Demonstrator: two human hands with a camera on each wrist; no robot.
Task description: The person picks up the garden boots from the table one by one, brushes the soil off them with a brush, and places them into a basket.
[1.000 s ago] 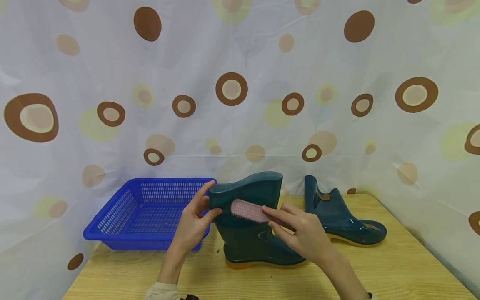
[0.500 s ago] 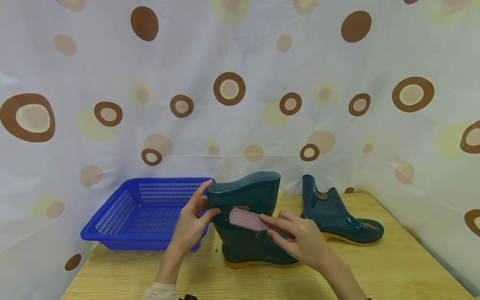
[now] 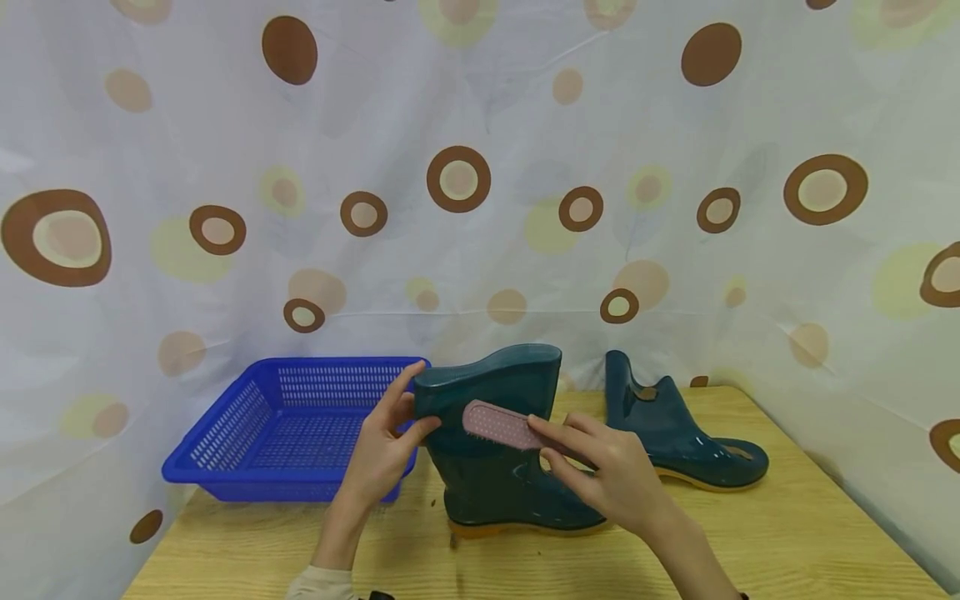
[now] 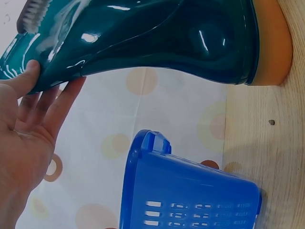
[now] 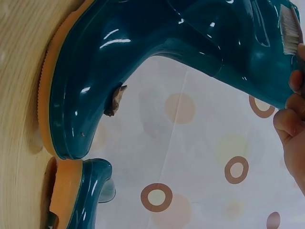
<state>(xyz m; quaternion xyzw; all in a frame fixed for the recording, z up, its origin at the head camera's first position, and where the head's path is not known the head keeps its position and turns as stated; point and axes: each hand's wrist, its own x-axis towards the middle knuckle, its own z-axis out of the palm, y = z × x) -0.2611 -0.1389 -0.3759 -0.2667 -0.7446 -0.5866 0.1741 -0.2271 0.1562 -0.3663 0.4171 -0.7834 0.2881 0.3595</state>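
The boot (image 3: 487,487) stands upright, toe toward the table's (image 3: 408,558) right edge; the left hand (image 3: 381,450) pinches it, the right hand (image 3: 609,468) grips a slanting brush (image 3: 498,425).

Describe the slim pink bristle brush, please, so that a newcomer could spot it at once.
On the pale wood-grained table, find the glossy dark green boot beside the blue perforated plastic basket. In front of that boot, the person's right hand holds the slim pink brush. Its pink colour sets it apart from the green boot and blue basket.
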